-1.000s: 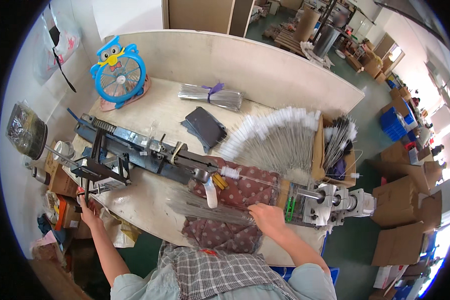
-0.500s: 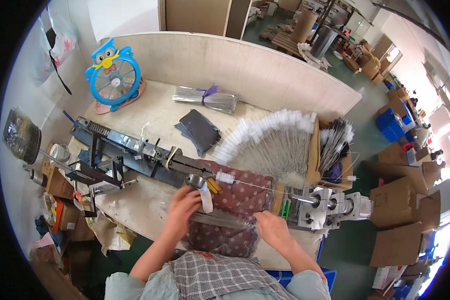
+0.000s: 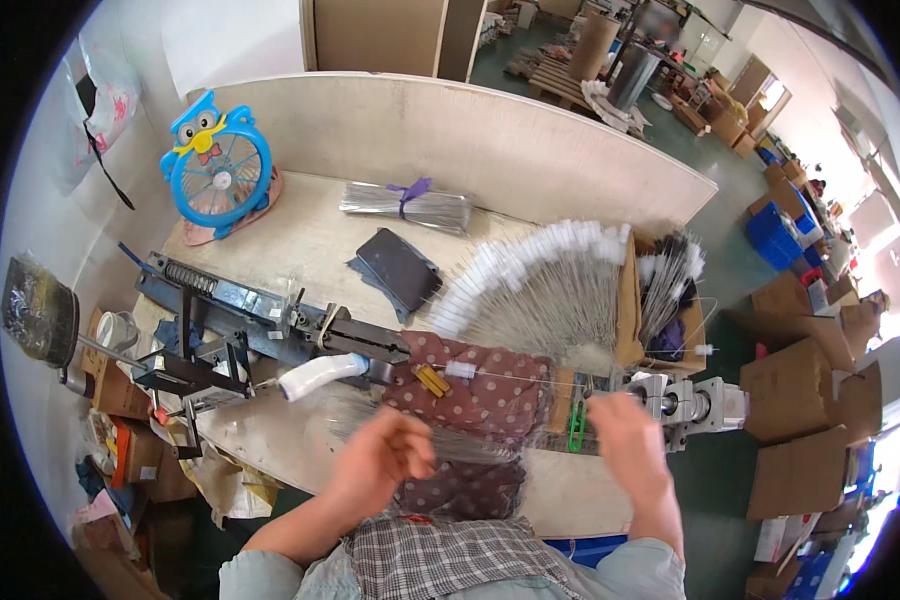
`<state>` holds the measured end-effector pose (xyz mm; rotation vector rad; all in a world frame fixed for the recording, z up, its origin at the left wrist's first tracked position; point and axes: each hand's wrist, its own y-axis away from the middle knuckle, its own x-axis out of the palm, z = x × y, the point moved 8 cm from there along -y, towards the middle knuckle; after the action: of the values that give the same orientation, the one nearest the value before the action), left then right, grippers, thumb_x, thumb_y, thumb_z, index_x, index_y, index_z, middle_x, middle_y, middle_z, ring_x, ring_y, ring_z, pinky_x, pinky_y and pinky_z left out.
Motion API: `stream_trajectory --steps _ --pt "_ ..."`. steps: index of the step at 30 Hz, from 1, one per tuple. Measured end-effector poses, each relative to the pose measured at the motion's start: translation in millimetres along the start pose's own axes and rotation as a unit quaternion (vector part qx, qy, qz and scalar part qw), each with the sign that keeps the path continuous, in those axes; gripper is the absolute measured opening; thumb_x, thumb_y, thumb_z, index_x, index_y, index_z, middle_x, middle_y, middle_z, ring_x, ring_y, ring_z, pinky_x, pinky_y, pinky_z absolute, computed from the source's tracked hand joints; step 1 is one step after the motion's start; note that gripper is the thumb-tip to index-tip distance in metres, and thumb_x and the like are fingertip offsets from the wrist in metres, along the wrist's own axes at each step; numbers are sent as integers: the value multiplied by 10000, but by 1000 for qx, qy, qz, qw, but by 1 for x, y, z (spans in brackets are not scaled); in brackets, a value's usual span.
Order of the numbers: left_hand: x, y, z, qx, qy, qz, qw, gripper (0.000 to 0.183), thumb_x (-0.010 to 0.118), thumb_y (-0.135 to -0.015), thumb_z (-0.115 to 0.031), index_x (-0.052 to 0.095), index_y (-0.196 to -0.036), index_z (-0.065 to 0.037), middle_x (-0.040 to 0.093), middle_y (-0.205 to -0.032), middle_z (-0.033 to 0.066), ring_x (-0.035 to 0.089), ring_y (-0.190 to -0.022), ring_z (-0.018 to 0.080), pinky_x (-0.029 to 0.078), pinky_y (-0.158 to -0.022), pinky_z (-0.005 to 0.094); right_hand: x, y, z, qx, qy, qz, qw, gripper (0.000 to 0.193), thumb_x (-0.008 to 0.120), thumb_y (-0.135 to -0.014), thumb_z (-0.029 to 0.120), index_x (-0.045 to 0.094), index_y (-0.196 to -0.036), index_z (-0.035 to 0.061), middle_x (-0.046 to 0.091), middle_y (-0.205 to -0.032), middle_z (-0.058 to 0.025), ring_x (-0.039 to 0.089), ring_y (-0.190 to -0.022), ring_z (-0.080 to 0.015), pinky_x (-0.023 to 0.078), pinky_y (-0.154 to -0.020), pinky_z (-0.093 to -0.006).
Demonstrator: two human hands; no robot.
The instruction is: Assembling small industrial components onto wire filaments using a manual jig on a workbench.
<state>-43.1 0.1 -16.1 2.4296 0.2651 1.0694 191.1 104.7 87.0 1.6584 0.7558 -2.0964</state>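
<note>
My left hand [image 3: 385, 462] hovers over the near side of the bench, fingers loosely curled and apart, holding nothing visible. Just beyond it lies a bundle of thin wires [image 3: 450, 440], partly covered by the hand. My right hand [image 3: 628, 440] is at the shaft end of the metal spindle unit [image 3: 685, 405], fingertips drawn together beside a green clip [image 3: 577, 425]; whatever they grip is hidden. A white-bristled wire brush [image 3: 460, 370] stretches across the dotted brown cloth [image 3: 490, 405], its stem running toward that unit. A lever with a white-wrapped handle [image 3: 320, 375] points left from the long dark metal rail [image 3: 260, 320].
Many finished white brushes [image 3: 550, 280] fan out at the back right beside a cardboard box [image 3: 628, 310]. Dark cloth pieces [image 3: 395, 270], a tied wire bundle [image 3: 405, 205] and a blue fan [image 3: 220, 180] stand farther back. A black metal frame [image 3: 190, 365] is at the left.
My left hand has left the white-wrapped lever and come nearer me; the lever has swung from pointing toward me to pointing left. My right hand has moved right to the spindle unit.
</note>
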Motion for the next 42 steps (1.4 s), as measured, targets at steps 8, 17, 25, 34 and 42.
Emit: stream_trajectory --steps 8,17,25,34,42 --pt "141 -70 9 381 -524 123 751 164 581 -851 -155 609 -968 -43 621 -835 114 637 -715 226 504 -616 352 -9 -44 -25 18 -156 -94 983 183 577 -839 22 595 -1020 2 609 -827 -170 586 -682 -343 476 -598 -385" --pt "167 -125 31 509 -707 100 481 113 624 -738 -158 577 -823 -99 563 -767 36 603 -748 248 465 -619 383 19 -45 -55 107 -178 -91 974 154 632 -829 168 634 -955 79 641 -821 -137 607 -729 -343 473 -613 -395" --pt "106 -51 -2 501 -639 75 579 197 654 -822 -220 668 -954 -75 650 -941 114 637 -823 255 491 -682 319 22 -65 -16 -81 -226 5 971 124 710 -707 205 710 -751 89 647 -707 -32 564 -695 -235 465 -643 -337" --pt "-79 -51 57 -121 229 -129 957 476 434 -940 -478 667 -858 -70 593 -705 39 490 -588 169 409 -593 301 74 -124 103 -193 -287 -57 937 78 683 -722 193 681 -741 117 621 -723 -14 559 -761 -230 466 -661 -347" --pt "-42 -33 -40 90 109 -19 990 613 372 -911 -603 612 -785 -53 569 -627 57 524 -558 186 406 -520 307 85 -132 121 -122 -215 29 968 76 656 -726 175 680 -728 103 628 -756 -34 565 -806 -253 483 -686 -377"
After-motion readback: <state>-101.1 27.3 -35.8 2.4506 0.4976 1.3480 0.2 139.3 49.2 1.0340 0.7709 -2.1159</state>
